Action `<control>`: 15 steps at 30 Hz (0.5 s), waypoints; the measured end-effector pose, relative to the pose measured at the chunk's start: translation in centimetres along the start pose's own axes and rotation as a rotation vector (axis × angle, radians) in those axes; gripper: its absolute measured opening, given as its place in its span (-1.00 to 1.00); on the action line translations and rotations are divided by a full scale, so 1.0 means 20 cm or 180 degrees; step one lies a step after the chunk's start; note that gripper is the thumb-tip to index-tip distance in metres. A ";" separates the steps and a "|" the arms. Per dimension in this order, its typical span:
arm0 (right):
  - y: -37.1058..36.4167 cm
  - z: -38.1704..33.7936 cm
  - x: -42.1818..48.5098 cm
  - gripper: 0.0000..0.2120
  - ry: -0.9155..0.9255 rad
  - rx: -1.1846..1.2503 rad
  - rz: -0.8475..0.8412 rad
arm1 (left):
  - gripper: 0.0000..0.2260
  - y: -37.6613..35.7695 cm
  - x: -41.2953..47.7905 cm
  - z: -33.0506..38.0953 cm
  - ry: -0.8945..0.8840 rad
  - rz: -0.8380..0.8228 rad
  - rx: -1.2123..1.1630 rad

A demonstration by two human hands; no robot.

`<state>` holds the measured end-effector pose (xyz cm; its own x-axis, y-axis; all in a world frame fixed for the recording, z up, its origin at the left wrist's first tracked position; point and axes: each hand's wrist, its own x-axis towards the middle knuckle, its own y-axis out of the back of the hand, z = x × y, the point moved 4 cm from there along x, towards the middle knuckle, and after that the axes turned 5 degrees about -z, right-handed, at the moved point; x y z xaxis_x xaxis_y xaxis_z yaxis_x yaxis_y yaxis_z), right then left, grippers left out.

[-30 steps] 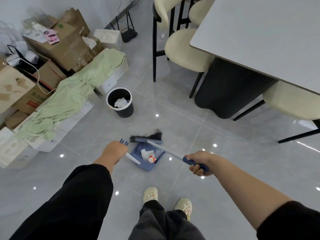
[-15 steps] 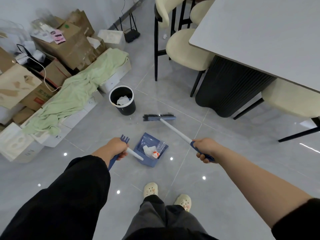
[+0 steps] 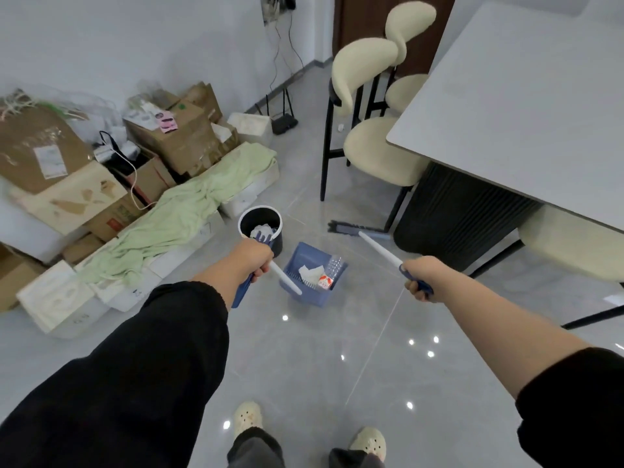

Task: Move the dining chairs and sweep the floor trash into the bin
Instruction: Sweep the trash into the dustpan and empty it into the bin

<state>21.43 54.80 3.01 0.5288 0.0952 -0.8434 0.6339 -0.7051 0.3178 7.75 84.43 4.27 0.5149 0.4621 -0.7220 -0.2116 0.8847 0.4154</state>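
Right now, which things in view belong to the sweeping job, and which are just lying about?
Part of the job:
dustpan holding trash, gripped by the left hand
broom, gripped by the right hand
bin
dining chairs

Just lying about:
cardboard boxes
green cloth
white foam boxes
router

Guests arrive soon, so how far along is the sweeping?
Done: trash is gathered in the dustpan, and the bin already holds some paper. In hand: the left hand holds the dustpan's handle, the right hand the broom. Left: tipping the dustpan into the bin.
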 end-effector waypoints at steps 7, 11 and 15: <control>-0.35 -0.24 -0.16 -0.86 0.0205 0.0012 0.0481 | -0.81 0.53 -0.01 0.23 -0.0514 0.0055 0.0572; -0.56 -0.36 -0.21 -0.81 0.0318 0.0247 0.0546 | -0.77 0.82 0.05 0.22 -0.0726 0.0262 0.0616; -0.80 -0.45 -0.28 -0.80 0.0297 0.0533 0.0502 | -0.87 1.09 0.07 0.17 -0.0953 0.0380 0.0974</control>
<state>13.41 71.88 6.62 0.6686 0.0337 -0.7429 0.4411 -0.8222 0.3597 6.69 104.13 14.23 0.7292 0.4821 -0.4856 -0.0517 0.7465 0.6633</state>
